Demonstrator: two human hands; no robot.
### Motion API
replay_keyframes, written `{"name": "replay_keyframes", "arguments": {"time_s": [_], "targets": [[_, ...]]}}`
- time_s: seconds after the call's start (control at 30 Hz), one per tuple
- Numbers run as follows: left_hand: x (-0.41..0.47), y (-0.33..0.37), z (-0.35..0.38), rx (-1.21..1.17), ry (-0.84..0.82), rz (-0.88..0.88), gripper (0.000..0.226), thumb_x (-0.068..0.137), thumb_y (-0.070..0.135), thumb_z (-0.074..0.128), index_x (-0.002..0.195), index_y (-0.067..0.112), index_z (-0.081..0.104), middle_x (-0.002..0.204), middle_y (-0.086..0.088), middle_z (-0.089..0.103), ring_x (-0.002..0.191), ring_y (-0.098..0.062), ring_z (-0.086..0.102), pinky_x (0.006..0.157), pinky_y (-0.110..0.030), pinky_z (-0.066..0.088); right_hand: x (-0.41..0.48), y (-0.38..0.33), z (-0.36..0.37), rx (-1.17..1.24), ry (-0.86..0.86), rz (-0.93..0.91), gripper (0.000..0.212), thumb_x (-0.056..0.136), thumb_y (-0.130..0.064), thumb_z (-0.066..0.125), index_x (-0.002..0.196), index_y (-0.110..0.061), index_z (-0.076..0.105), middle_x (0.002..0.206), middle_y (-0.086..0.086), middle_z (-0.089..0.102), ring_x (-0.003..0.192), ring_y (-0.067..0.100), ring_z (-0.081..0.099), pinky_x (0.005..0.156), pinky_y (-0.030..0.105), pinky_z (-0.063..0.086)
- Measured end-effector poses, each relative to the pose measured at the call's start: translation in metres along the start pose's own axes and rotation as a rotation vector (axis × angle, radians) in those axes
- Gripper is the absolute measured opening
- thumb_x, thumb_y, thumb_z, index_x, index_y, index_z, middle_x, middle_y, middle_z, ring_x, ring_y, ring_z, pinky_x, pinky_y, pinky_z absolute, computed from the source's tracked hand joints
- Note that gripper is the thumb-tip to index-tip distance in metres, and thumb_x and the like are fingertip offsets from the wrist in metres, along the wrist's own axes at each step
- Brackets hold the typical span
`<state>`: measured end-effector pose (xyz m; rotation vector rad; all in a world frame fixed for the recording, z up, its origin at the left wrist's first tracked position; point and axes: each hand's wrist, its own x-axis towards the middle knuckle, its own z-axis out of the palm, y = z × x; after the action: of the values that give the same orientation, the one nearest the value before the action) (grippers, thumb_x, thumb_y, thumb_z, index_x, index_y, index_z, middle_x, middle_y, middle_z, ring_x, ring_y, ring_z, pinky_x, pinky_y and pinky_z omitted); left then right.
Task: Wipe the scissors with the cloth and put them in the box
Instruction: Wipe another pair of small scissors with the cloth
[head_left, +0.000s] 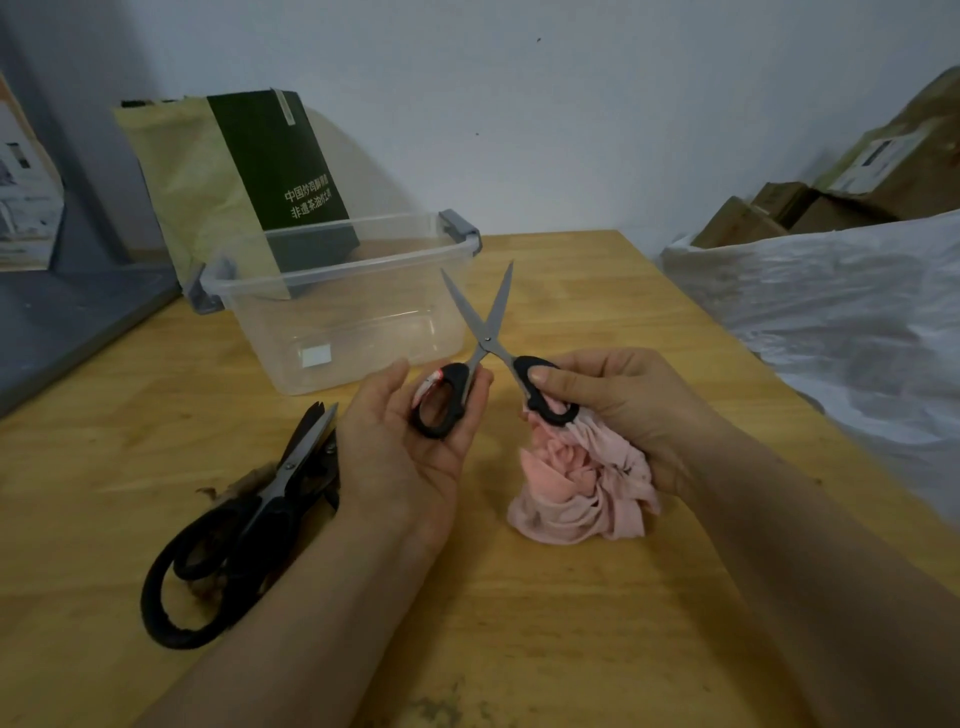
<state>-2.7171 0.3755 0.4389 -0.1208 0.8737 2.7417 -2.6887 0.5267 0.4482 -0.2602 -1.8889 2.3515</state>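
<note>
**Scissors spread open, ready for the cloth**

The small scissors (487, 339) are held up in the air over the middle of the desk (519, 623), blades crossed wide and pointing away towards the clear plastic box (343, 270). The left hand (410, 452) cradles one black handle loop, its fingers (480, 376) curled round it. The right hand (618, 410) pinches the other loop under the thumb and, with the same closed fingers, bunches the pink cloth (576, 493), which hangs down to the desk. Pulling the handles apart like this most likely exposes the inner faces of the blades for wiping, and keeping the cloth in the working hand saves reaching for it.

The box stands lidless near the desk's far edge, just beyond the blade tips, so the drop-in will be short; no scissors show inside it. A pile of larger black scissors (249, 514) lies by the left wrist, towards the left edge, probably awaiting their turn.
</note>
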Motion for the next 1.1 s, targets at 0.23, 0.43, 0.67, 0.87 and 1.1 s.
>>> {"name": "replay_keyframes", "arguments": {"time_s": [0.23, 0.43, 0.67, 0.87, 1.1], "targets": [[0.000, -0.001, -0.002, 0.339, -0.040, -0.065, 0.029, 0.082, -0.002, 0.062, 0.110, -0.001, 0.062, 0.089, -0.016, 0.073, 0.077, -0.019, 0.072, 0.065, -0.024, 0.059, 0.003, 0.001, -0.008, -0.102, -0.010, 0.014, 0.029, 0.060, -0.011, 0.074, 0.088, -0.001, 0.073, 0.069, 0.013, 0.072, 0.058, 0.015, 0.066, 0.056, 0.021, 0.055], [-0.001, -0.004, -0.005, 0.573, -0.043, -0.089, 0.025, 0.082, 0.007, 0.065, 0.106, 0.002, 0.066, 0.073, -0.006, 0.070, 0.049, -0.008, 0.053, 0.042, -0.016, 0.040, -0.003, -0.009, -0.018, -0.342, 0.055, 0.089, 0.028, 0.054, -0.022, 0.078, 0.073, -0.002, 0.073, 0.063, 0.010, 0.068, 0.054, 0.012, 0.063, 0.051, 0.019, 0.052], [0.002, -0.008, -0.006, 0.701, -0.003, -0.065, 0.013, 0.087, 0.002, 0.056, 0.097, 0.007, 0.064, 0.069, -0.007, 0.069, 0.052, -0.011, 0.052, 0.048, -0.021, 0.042, -0.008, -0.022, -0.010, -0.393, 0.342, -0.231, 0.017, 0.090, -0.014, 0.058, 0.093, -0.022, 0.073, 0.083, 0.003, 0.072, 0.070, 0.012, 0.070, 0.060, 0.025, 0.057], [0.002, -0.011, -0.006, 0.701, 0.002, -0.062, 0.018, 0.090, 0.010, 0.049, 0.093, 0.007, 0.066, 0.063, -0.006, 0.059, 0.051, -0.013, 0.046, 0.047, -0.023, 0.034, -0.002, 0.011, 0.016, -0.650, 0.120, -0.357, 0.016, 0.085, -0.013, 0.069, 0.094, -0.025, 0.072, 0.087, -0.010, 0.064, 0.078, 0.017, 0.067, 0.067, 0.042, 0.055], [0.005, -0.015, -0.005, 0.719, 0.083, -0.033, 0.018, 0.087, 0.018, 0.052, 0.081, 0.008, 0.065, 0.056, -0.003, 0.057, 0.043, -0.012, 0.044, 0.042, -0.023, 0.033, 0.006, 0.020, 0.019, -0.925, 0.166, -0.554, 0.008, 0.085, -0.022, 0.069, 0.084, -0.019, 0.077, 0.089, -0.004, 0.068, 0.088, 0.011, 0.062, 0.081, 0.035, 0.049]]}}
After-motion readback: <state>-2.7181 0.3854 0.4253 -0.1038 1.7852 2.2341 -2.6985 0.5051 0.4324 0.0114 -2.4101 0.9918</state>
